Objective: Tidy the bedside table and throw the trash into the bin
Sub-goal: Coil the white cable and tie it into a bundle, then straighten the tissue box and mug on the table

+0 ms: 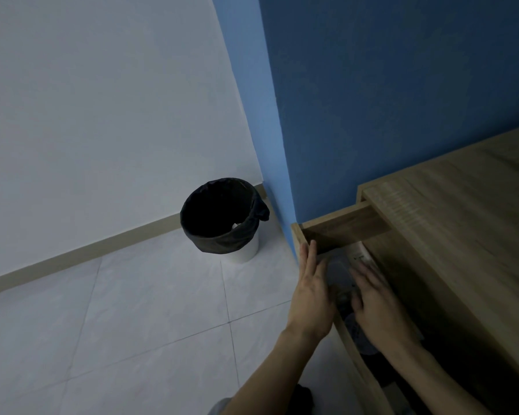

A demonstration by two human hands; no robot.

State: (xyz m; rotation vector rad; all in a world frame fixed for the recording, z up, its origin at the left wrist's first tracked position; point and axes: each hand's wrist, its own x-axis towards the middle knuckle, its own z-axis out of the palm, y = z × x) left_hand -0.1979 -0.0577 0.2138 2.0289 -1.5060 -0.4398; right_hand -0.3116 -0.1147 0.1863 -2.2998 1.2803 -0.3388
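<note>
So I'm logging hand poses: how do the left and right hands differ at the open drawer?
The left hand lies flat along the drawer's outer front edge, fingers straight; the right hand reaches inside the drawer, fingers spread and blurred. The left looks sharp, the right smeared. Both are bare, palms down, holding nothing visible.

Blue wall (402, 100) rises beyond the hands, its corner edge just past the left fingertips. White wall (87, 100) spreads far to the left, a beige skirting board (81, 253) along its foot. Pale tiled floor (117, 324) lies left of and below the left hand.
</note>
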